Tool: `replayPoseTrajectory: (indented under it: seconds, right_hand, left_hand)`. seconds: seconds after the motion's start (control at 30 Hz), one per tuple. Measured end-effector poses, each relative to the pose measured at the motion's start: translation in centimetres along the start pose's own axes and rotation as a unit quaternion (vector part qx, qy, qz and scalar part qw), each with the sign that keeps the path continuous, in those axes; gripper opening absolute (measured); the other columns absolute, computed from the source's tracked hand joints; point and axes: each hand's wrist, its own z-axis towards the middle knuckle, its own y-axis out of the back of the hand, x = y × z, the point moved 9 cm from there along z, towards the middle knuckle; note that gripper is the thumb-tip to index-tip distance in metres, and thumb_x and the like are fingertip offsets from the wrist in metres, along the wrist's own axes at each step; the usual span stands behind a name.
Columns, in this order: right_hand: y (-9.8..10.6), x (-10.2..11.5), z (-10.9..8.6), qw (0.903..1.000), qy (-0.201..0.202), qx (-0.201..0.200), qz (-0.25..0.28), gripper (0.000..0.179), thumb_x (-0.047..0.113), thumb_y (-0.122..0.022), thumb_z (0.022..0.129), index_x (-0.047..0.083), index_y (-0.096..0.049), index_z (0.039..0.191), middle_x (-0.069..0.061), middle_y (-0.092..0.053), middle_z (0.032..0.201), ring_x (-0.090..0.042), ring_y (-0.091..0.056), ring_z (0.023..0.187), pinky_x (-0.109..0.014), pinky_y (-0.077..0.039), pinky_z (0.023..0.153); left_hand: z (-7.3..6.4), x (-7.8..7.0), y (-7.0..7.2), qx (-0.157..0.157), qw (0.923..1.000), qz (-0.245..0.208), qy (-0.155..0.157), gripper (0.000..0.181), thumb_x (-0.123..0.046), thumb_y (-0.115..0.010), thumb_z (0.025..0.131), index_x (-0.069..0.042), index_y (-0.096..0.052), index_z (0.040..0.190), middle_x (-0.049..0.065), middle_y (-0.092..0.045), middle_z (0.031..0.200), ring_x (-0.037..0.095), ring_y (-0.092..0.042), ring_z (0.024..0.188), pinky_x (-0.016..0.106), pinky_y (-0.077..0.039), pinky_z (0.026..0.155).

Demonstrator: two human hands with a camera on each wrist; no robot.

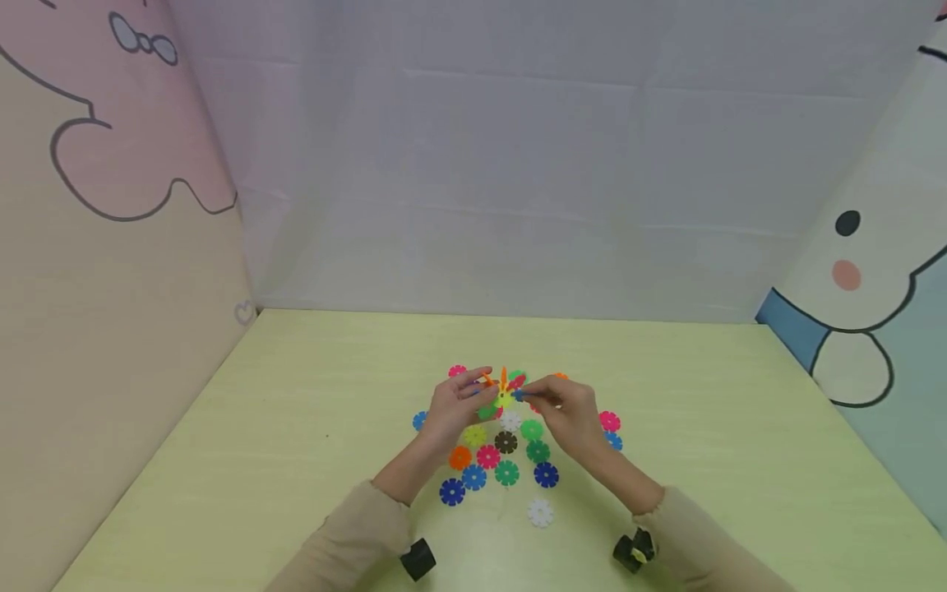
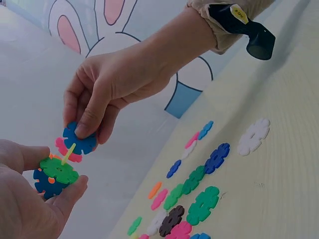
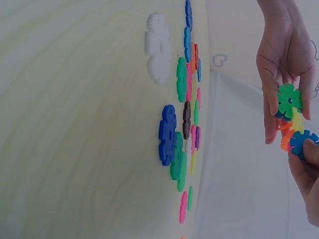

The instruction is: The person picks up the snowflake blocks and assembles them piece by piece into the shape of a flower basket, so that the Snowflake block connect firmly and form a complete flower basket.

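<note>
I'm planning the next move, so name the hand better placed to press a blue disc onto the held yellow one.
Probably the right hand: it pinches a blue disc right by the yellow disc, while the left hand holds the green disc.

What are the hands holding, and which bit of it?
The right hand pinches a blue disc near its edge. The left hand holds some joined discs, seemingly by the edges of the green one.

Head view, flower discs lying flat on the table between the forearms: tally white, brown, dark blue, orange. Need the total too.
White discs: 2
Brown disc: 1
Dark blue discs: 2
Orange disc: 1
Total: 6
</note>
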Motion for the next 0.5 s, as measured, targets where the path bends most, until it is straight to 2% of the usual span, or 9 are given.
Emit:
replayPoseTrajectory:
  seconds: [0.13, 0.23, 0.37, 0.5]
  right_hand:
    - [0.15, -0.35, -0.05, 0.9992, -0.007, -0.016, 0.036, 0.015, -0.021, -0.065, 0.068, -0.008, -0.064, 0.074, -0.017, -0.065, 0.068, -0.021, -0.066, 0.062, -0.024, -0.053, 0.057]
    - [0.15, -0.64, -0.14, 0.9984, -0.017, -0.018, 0.051, 0.016, -0.021, -0.065, 0.068, -0.006, -0.065, 0.075, -0.014, -0.066, 0.07, -0.02, -0.067, 0.064, -0.022, -0.053, 0.059]
    - [0.16, -0.86, -0.33, 0.9984, -0.024, -0.02, 0.047, 0.017, -0.02, -0.066, 0.068, -0.005, -0.066, 0.076, -0.013, -0.067, 0.07, -0.023, -0.066, 0.063, -0.021, -0.053, 0.059]
    - [0.11, -0.82, -0.49, 0.9993, -0.005, -0.025, 0.027, 0.015, -0.017, -0.068, 0.068, -0.004, -0.067, 0.076, -0.016, -0.065, 0.068, -0.021, -0.065, 0.061, -0.019, -0.052, 0.057]
  left_hand:
    - [-0.06, -0.06, -0.13, -0.003, 0.9998, -0.019, -0.003, 0.042, -0.014, -0.058, 0.089, 0.0, -0.048, 0.127, 0.019, -0.058, 0.116, 0.02, -0.061, 0.095, 0.042, -0.048, 0.084]
    - [-0.16, -0.1, -0.19, -0.007, 0.9996, -0.028, -0.001, 0.041, -0.012, -0.058, 0.089, 0.001, -0.049, 0.127, 0.02, -0.057, 0.116, 0.023, -0.06, 0.096, 0.043, -0.048, 0.083]
    - [-0.23, -0.08, -0.32, -0.011, 0.9993, -0.036, 0.004, 0.041, -0.011, -0.058, 0.089, 0.001, -0.049, 0.127, 0.021, -0.057, 0.117, 0.031, -0.058, 0.103, 0.043, -0.047, 0.083]
    - [-0.17, 0.04, -0.33, -0.016, 0.9994, -0.031, 0.008, 0.04, -0.01, -0.056, 0.089, 0.001, -0.048, 0.127, 0.021, -0.056, 0.118, 0.031, -0.057, 0.104, 0.043, -0.047, 0.083]
